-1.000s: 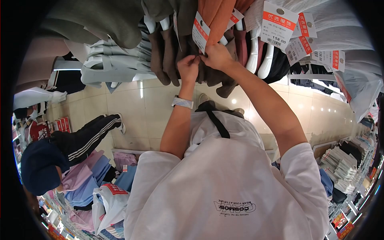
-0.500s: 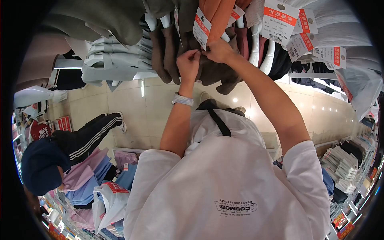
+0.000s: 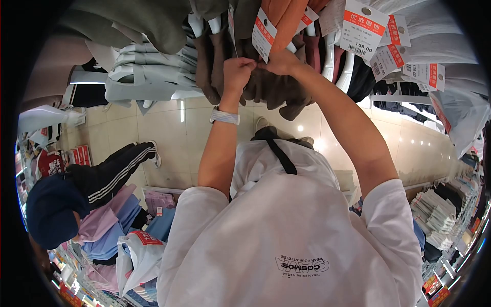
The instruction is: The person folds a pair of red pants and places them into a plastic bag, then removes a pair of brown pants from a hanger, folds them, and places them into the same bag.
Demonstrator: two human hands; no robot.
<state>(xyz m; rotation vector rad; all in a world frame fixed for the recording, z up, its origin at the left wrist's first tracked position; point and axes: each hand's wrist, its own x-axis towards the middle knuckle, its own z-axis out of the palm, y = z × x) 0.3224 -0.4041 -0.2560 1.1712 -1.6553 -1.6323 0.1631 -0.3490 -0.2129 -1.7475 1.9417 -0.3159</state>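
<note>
A dark brown garment (image 3: 272,87) hangs on the rack in front of me, below a strip of orange cloth (image 3: 286,23). My left hand (image 3: 237,74) is closed, thumb and forefinger pinched at the brown cloth; the exact grip is small in view. Close beside it, my right hand (image 3: 281,62) has its fingers curled in on the same garment, partly hidden by the orange cloth and a price tag (image 3: 264,36). Another tag (image 3: 232,30), seen nearly edge-on, dangles just above my left hand.
Grey garments (image 3: 153,71) hang to the left, and a large tag (image 3: 362,28) reading 158.00 is at the upper right. A person in a dark cap (image 3: 55,211) stands at the lower left, near a white plastic bag (image 3: 137,258). Folded clothes (image 3: 434,212) are stacked at the right.
My left hand has shifted slightly up and left and turned, its wristband tilting with it. My right hand stays nearly in place at the brown garment.
</note>
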